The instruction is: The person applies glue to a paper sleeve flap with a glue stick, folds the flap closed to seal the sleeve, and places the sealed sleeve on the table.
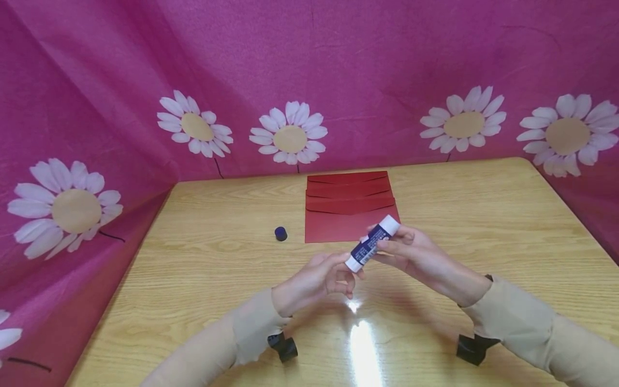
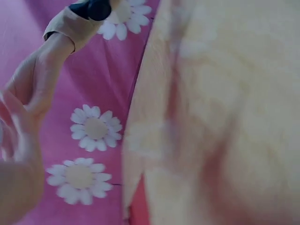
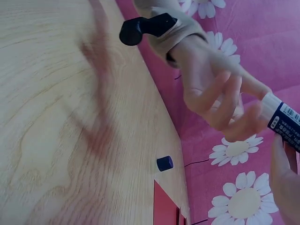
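Note:
A glue stick (image 1: pixel 371 245), white at both ends with a dark blue label, is held tilted above the table. My right hand (image 1: pixel 423 258) grips its labelled barrel between thumb and fingers. My left hand (image 1: pixel 314 282) pinches the lower white end with thumb and forefinger, its other fingers loosely curled; the right wrist view shows this white end (image 3: pixel 270 107) at the left fingertips. A dark blue cap (image 1: pixel 281 234) stands on the table, left of the red envelopes (image 1: pixel 333 228). In the left wrist view both hands are at the left edge, with the glue stick almost wholly out of frame.
Several red envelopes overlap in a stack behind the hands, flaps toward the back. The wood-grain table (image 1: pixel 203 258) meets a pink cloth (image 1: pixel 367 64) with white daisies at the back and sides. Black wrist cameras (image 1: pixel 471 349) hang below both sleeves.

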Available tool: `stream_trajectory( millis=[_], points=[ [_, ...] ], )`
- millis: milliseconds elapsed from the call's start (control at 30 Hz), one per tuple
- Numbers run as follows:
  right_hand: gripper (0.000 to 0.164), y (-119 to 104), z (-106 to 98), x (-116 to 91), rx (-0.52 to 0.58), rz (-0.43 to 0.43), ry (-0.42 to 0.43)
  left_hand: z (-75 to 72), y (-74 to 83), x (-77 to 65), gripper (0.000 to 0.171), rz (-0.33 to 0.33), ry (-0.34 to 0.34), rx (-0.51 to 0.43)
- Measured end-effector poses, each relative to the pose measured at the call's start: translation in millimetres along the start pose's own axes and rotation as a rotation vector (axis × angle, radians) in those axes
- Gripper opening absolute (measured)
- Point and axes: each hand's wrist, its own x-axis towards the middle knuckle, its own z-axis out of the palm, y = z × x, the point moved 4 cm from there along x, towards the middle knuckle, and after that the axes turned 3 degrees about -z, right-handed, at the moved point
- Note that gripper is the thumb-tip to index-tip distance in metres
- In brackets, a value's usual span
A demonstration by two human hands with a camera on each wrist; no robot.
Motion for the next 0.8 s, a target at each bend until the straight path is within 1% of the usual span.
stream_trajectory(
  millis=[133,200,267,300,400,500,600,667,733,800],
  points=[
    [0.015,0,-2,0,-0.018,0.006,0.038,-0.9,8.1,-2.3,0.037,0.091,0.214,0.239],
    [0.016,0,-3,0,-0.032,0.014,0.061,3.2,13.9,-6.5,0.031,0.144,0.318,0.339],
    [0.016,0,-3,0,-0.037,0.023,0.086,6.8,16.8,-10.6,0.032,0.205,0.399,0.444],
    [0.016,0,-4,0,-0.037,0.021,0.092,8.8,17.9,-12.6,0.033,0.242,0.426,0.488],
    [0.016,1,-3,1,-0.036,0.024,0.107,13.4,19.4,-17.4,0.038,0.339,0.486,0.598],
    [0.015,1,-1,1,-0.027,0.026,0.109,13.8,17.7,-17.9,0.037,0.42,0.52,0.666],
    [0.016,2,0,2,-0.028,0.035,0.112,14.5,18.3,-19.0,0.033,0.478,0.551,0.741],
    [0.018,3,0,2,-0.037,0.04,0.112,14.6,19.3,-19.6,0.031,0.513,0.559,0.774],
    [0.022,3,0,1,-0.052,0.047,0.112,13.9,19.7,-19.3,0.029,0.537,0.552,0.785],
    [0.023,3,-1,1,-0.061,0.051,0.11,12.5,19.7,-18.3,0.027,0.533,0.535,0.768]
  ],
)
